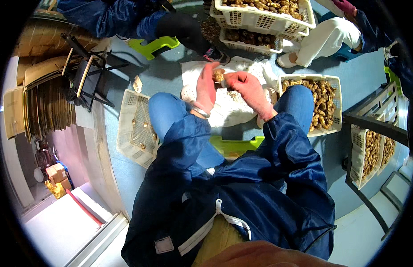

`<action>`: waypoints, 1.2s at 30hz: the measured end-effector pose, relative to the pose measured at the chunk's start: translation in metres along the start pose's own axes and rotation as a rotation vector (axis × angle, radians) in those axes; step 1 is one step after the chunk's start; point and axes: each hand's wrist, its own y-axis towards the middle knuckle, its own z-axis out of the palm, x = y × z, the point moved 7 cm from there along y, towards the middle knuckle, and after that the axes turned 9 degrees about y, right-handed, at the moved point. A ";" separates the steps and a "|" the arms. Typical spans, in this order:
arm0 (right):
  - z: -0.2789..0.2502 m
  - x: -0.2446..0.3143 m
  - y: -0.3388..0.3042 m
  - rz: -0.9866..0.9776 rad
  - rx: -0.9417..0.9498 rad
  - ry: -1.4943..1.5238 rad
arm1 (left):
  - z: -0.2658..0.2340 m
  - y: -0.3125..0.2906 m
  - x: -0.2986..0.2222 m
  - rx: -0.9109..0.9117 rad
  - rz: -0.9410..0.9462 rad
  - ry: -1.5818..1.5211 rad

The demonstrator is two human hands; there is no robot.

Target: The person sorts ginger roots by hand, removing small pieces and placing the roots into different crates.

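Observation:
My left hand, in a pink glove, grips a small brown lumpy mushroom between thumb and fingers, held over a white cloth on the floor. Close beside it, the fingers of my right hand, gloved alike, are pinched together and point at the mushroom; what they hold is too small to make out. Dark crumbs lie on the cloth beneath. By my right knee stands a white crate heaped with similar brown mushrooms. A white crate by my left knee holds only a few small pieces.
Stacked white crates of mushrooms stand ahead. Two people sit across, one in white trousers, one with a dark trouser leg near a green stool. A black folding chair and flattened cartons are left; a rack with crates is right.

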 end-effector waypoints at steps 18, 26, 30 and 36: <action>-0.007 0.045 -0.002 -0.373 0.045 -0.629 | 0.008 -0.013 0.002 0.331 -0.122 0.214; -0.027 0.042 0.001 -0.287 -0.154 -0.421 | 0.024 -0.022 -0.006 0.503 -0.141 -0.349; -0.026 0.041 0.001 -0.321 -0.142 -0.421 | 0.029 -0.025 -0.007 0.552 -0.097 -0.345; -0.024 0.042 0.002 -0.279 -0.110 -0.359 | 0.032 -0.028 0.009 0.636 -0.175 -0.312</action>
